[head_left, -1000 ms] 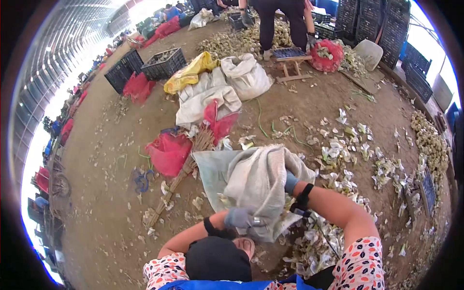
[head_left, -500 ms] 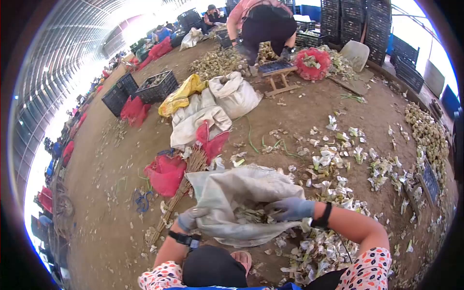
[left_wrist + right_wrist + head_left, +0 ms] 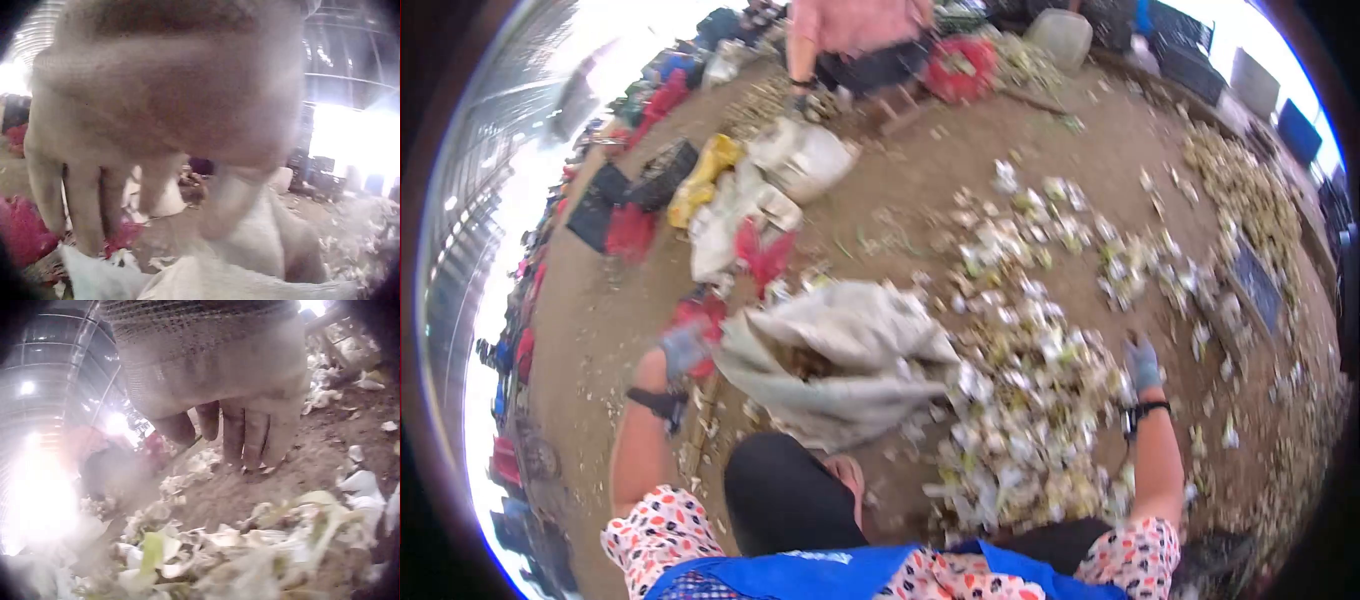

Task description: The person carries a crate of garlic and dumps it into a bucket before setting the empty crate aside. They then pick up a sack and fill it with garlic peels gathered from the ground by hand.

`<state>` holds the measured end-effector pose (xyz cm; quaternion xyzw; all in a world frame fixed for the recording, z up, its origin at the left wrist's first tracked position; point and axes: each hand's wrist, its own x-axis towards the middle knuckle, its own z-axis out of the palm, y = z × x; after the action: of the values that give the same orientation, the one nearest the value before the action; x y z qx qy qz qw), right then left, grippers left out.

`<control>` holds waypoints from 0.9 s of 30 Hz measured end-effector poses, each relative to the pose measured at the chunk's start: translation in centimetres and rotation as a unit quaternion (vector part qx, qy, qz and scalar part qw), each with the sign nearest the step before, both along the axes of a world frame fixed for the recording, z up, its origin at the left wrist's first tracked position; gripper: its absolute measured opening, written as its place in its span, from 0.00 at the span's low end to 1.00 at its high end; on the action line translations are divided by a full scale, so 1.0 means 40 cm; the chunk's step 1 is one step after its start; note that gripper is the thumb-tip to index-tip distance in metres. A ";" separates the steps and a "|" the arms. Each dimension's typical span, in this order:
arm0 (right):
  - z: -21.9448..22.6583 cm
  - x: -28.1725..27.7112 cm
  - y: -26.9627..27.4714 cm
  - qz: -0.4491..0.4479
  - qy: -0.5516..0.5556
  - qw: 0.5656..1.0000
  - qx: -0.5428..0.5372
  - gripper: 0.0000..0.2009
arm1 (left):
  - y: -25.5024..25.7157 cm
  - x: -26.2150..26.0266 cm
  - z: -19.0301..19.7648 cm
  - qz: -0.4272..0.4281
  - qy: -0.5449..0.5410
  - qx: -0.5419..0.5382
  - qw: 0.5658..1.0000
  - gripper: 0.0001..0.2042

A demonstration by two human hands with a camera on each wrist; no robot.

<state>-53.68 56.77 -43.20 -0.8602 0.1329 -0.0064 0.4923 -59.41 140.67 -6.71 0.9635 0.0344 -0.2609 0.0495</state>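
Observation:
A white woven sack [image 3: 840, 345] lies in front of me, its mouth gaping. Just left of its rim is my gloved left hand [image 3: 686, 346], blurred, with nothing in its grasp. In the left wrist view its fingers [image 3: 84, 206] hang down, fairly straight, over the pale sack cloth [image 3: 206, 281]. My gloved right hand [image 3: 1142, 365] is stretched out to the right, beside a heap of white and greenish husks and leaf scraps [image 3: 1040, 420]. The right wrist view shows its loose fingers [image 3: 234, 434] pointing down close over the soil, holding nothing.
Beyond the sack lie red mesh bags [image 3: 765, 258], white sacks [image 3: 800, 160] and a yellow bag [image 3: 705, 182]. Black crates [image 3: 600, 205] stand at the left. Another person [image 3: 860, 40] works at the back. A dark board [image 3: 1255, 285] and a pile of bulbs [image 3: 1250, 190] lie right.
Both hands have left the sack: the left moved outward to the left, the right far out over the ground. The sack's mouth now gapes, and the head view has swung right.

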 end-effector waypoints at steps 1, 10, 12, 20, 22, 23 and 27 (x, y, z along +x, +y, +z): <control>0.081 -0.044 0.033 -0.030 0.007 0.998 -0.062 0.22 | -0.010 0.062 -0.025 0.125 -0.061 -0.228 0.964 0.20; 0.011 -0.196 -0.030 -0.160 0.174 0.939 -0.249 0.39 | -0.764 0.360 -0.250 -0.109 0.061 -0.275 0.953 0.35; -0.004 -0.206 0.003 -0.165 0.149 0.952 -0.212 0.37 | -0.825 0.376 -0.428 -0.127 0.089 -0.213 0.965 0.38; 0.043 -0.097 0.316 0.025 -0.044 0.997 0.065 0.32 | -1.138 0.237 -0.745 0.030 0.057 -0.255 0.965 0.46; 0.098 -0.089 0.405 0.025 0.003 0.998 0.063 0.33 | -1.215 0.178 -0.707 0.077 0.073 -0.348 0.932 0.41; 0.118 -0.090 0.427 0.024 0.045 0.997 0.059 0.33 | -1.241 0.139 -0.747 0.056 -0.023 -0.360 0.931 0.39; 0.221 -0.107 0.451 0.059 0.033 0.968 0.240 0.34 | -1.259 0.079 -0.705 0.088 -0.060 -0.457 0.883 0.34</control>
<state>-57.98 74.81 -34.37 -0.7231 0.0959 0.0830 0.6790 -56.24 90.30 -34.92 0.8407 -0.0066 -0.1840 0.5092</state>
